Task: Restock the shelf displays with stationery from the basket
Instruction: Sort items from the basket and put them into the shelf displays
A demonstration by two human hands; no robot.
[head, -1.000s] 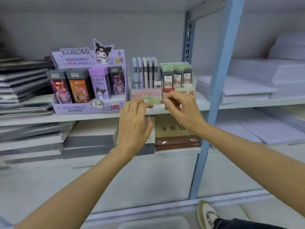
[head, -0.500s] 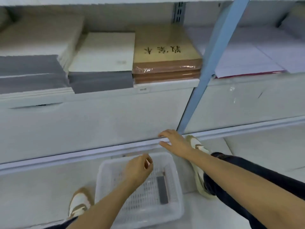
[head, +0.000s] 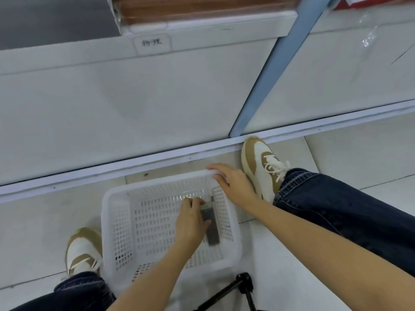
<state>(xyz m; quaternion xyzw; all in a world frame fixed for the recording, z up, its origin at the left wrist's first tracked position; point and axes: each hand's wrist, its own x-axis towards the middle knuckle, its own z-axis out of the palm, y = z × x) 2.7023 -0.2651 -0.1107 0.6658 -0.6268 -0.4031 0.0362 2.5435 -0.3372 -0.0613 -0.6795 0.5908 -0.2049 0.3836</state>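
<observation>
A: Floor [head: 359, 153] of pale glossy tiles; white shelf base [head: 134, 113] ahead, blue metal post [head: 269, 70]. Basket?
B: White plastic basket [head: 105, 221], rectangular, lattice walls, standing on the tiles.
A: Packet?
B: Flat dark oblong packet [head: 213, 232], inside by the right wall. Long axis runs toward the shelf, greenish end farthest from you. Your left hand [head: 190, 218] has its fingers curled round that end. Your right hand [head: 233, 185] rests on the rim's far right corner, fingers fairly straight, close together.

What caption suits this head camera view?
Left hand grips a dark stationery pack in the white basket while right hand rests on its rim.
</observation>
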